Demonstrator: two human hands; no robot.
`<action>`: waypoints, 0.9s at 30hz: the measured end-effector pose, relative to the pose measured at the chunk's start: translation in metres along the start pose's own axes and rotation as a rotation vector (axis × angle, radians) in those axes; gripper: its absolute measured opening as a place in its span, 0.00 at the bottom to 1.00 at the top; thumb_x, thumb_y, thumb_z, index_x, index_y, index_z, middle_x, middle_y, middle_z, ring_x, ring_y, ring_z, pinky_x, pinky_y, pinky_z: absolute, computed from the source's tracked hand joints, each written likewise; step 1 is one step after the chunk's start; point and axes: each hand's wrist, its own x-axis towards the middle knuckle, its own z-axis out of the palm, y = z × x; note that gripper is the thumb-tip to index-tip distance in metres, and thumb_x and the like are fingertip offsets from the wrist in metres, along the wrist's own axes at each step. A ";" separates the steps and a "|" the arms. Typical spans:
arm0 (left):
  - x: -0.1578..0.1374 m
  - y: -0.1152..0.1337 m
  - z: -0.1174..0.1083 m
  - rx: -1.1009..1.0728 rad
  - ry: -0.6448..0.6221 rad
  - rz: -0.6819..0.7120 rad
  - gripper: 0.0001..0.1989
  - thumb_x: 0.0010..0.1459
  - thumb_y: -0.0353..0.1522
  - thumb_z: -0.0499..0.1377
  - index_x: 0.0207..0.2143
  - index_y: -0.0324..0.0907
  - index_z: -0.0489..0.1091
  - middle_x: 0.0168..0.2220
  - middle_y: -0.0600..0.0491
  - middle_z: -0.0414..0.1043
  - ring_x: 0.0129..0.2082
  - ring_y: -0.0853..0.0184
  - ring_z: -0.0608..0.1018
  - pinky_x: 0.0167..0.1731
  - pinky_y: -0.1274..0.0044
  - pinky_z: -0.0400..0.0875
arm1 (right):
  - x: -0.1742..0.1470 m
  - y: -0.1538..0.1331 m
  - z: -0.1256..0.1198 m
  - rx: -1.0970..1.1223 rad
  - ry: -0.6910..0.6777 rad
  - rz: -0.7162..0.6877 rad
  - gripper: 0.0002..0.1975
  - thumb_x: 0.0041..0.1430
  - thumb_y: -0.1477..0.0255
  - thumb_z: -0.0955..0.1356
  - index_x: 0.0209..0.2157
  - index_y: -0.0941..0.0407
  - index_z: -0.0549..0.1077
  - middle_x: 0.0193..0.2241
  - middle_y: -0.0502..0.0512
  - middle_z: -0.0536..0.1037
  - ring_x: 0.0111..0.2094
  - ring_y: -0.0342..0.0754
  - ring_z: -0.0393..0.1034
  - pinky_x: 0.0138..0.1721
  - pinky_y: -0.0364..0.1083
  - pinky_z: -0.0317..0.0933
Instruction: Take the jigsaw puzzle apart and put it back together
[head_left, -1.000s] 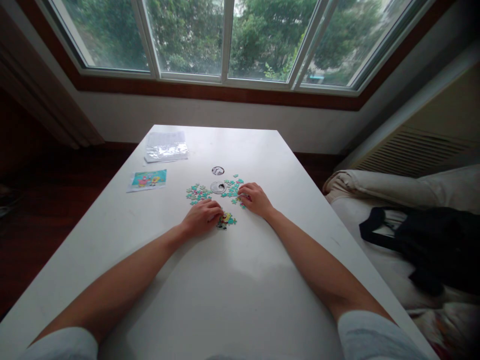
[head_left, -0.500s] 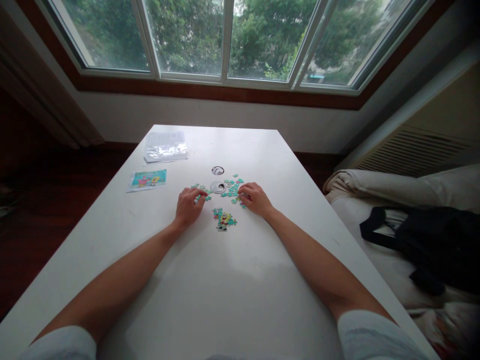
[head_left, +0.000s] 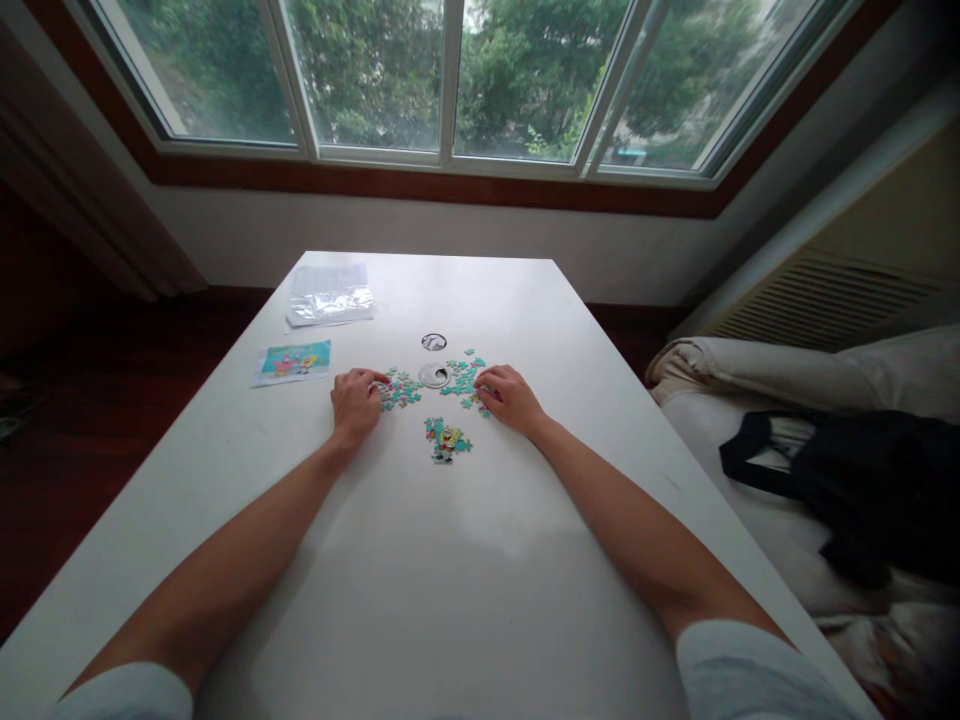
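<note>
My left hand rests at the left edge of a loose heap of jigsaw pieces. Its fingers are partly bent and apart, with the tips at the outer pieces. On the other side, my right hand lies at a second heap of turquoise jigsaw pieces. The fingers there curve over the pieces, with a gap between thumb and forefinger, and hide part of the heap. Nearer to me, between the hands, sits a joined section of puzzle showing a yellow cartoon figure.
Between the heaps is a round metal table fitting, with a dark-rimmed round opening behind it. A printed picture card and a clear plastic bag lie on the white table's left side. Dark clothing drapes a seat at right.
My left hand has moved left, off the left heap, uncovering more of its pieces. My right hand stays nearly where it was, and the joined puzzle section has not moved.
</note>
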 end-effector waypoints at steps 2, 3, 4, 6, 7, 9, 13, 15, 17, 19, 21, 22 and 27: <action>0.000 0.000 0.000 -0.002 -0.013 0.030 0.18 0.59 0.25 0.53 0.40 0.50 0.81 0.46 0.50 0.77 0.51 0.54 0.71 0.55 0.60 0.65 | 0.000 0.001 0.001 -0.002 -0.004 0.002 0.07 0.63 0.74 0.69 0.40 0.51 0.79 0.44 0.55 0.80 0.48 0.55 0.69 0.53 0.55 0.63; 0.000 0.000 0.000 -0.008 -0.024 0.044 0.19 0.58 0.24 0.53 0.39 0.50 0.81 0.47 0.51 0.77 0.51 0.54 0.71 0.56 0.60 0.64 | 0.000 0.001 0.001 -0.003 -0.005 0.003 0.07 0.63 0.74 0.69 0.40 0.51 0.79 0.44 0.55 0.80 0.48 0.55 0.69 0.53 0.55 0.63; 0.000 0.000 0.000 -0.017 -0.034 0.057 0.19 0.58 0.24 0.53 0.39 0.50 0.81 0.47 0.52 0.77 0.52 0.55 0.71 0.56 0.60 0.64 | 0.000 0.001 0.001 -0.004 -0.005 0.005 0.07 0.63 0.74 0.69 0.40 0.51 0.79 0.44 0.55 0.80 0.48 0.55 0.69 0.53 0.55 0.63; 0.000 0.000 0.000 -0.040 -0.048 0.071 0.20 0.57 0.23 0.53 0.38 0.51 0.82 0.47 0.53 0.78 0.52 0.56 0.71 0.58 0.61 0.63 | 0.000 0.001 0.000 -0.004 -0.006 0.005 0.07 0.63 0.73 0.69 0.40 0.50 0.79 0.44 0.55 0.80 0.48 0.55 0.69 0.53 0.55 0.63; 0.000 0.000 0.000 -0.050 -0.049 0.072 0.20 0.57 0.22 0.53 0.37 0.51 0.82 0.47 0.54 0.78 0.52 0.57 0.71 0.58 0.62 0.63 | 0.000 0.001 0.000 -0.002 -0.007 0.006 0.07 0.63 0.73 0.69 0.40 0.50 0.79 0.44 0.55 0.80 0.48 0.55 0.69 0.53 0.55 0.63; 0.001 0.000 0.000 -0.062 -0.046 0.067 0.19 0.57 0.23 0.53 0.37 0.50 0.81 0.46 0.54 0.78 0.53 0.57 0.71 0.59 0.62 0.63 | 0.000 0.000 -0.001 0.000 -0.008 0.015 0.07 0.63 0.73 0.68 0.40 0.50 0.79 0.44 0.56 0.80 0.48 0.55 0.69 0.54 0.55 0.62; 0.001 -0.001 0.002 -0.075 -0.049 0.091 0.14 0.60 0.27 0.55 0.39 0.48 0.81 0.48 0.52 0.78 0.54 0.57 0.72 0.60 0.62 0.64 | -0.001 0.001 -0.001 -0.007 0.047 0.089 0.09 0.63 0.73 0.68 0.42 0.50 0.79 0.46 0.56 0.79 0.50 0.56 0.69 0.56 0.58 0.62; 0.000 -0.001 0.004 -0.074 -0.048 0.113 0.13 0.61 0.29 0.57 0.42 0.46 0.80 0.51 0.50 0.77 0.55 0.56 0.72 0.61 0.61 0.64 | 0.000 0.003 0.000 0.002 0.093 0.126 0.11 0.62 0.73 0.67 0.44 0.50 0.79 0.48 0.57 0.78 0.52 0.57 0.68 0.58 0.59 0.62; 0.000 0.000 0.006 -0.061 -0.054 0.131 0.13 0.61 0.30 0.58 0.45 0.46 0.79 0.54 0.49 0.75 0.58 0.55 0.71 0.63 0.60 0.63 | 0.001 0.006 0.001 0.011 0.119 0.151 0.12 0.62 0.73 0.67 0.46 0.50 0.79 0.51 0.58 0.77 0.54 0.57 0.68 0.60 0.59 0.62; -0.001 0.000 0.008 -0.040 -0.073 0.153 0.15 0.61 0.31 0.58 0.49 0.45 0.78 0.58 0.48 0.73 0.61 0.54 0.69 0.65 0.59 0.61 | 0.002 0.008 0.003 0.013 0.124 0.170 0.13 0.63 0.72 0.67 0.48 0.51 0.78 0.53 0.59 0.76 0.56 0.57 0.67 0.61 0.59 0.61; -0.003 0.001 0.011 -0.015 -0.105 0.180 0.17 0.62 0.32 0.59 0.53 0.46 0.75 0.61 0.47 0.71 0.64 0.53 0.67 0.66 0.57 0.59 | 0.003 0.010 0.004 0.010 0.125 0.183 0.14 0.63 0.71 0.66 0.49 0.52 0.78 0.55 0.60 0.75 0.58 0.57 0.66 0.62 0.60 0.61; -0.004 0.001 0.012 -0.001 -0.128 0.197 0.19 0.62 0.34 0.60 0.55 0.46 0.74 0.62 0.47 0.69 0.65 0.53 0.66 0.67 0.57 0.58 | 0.003 0.011 0.005 0.008 0.125 0.187 0.14 0.64 0.71 0.66 0.49 0.52 0.78 0.56 0.60 0.75 0.58 0.57 0.66 0.62 0.60 0.61; -0.008 0.004 0.015 0.055 -0.171 0.260 0.22 0.64 0.36 0.59 0.60 0.46 0.70 0.64 0.45 0.67 0.65 0.52 0.67 0.66 0.57 0.58 | 0.004 0.017 0.008 -0.005 0.100 0.195 0.14 0.65 0.69 0.66 0.49 0.52 0.78 0.56 0.60 0.75 0.59 0.57 0.67 0.62 0.60 0.61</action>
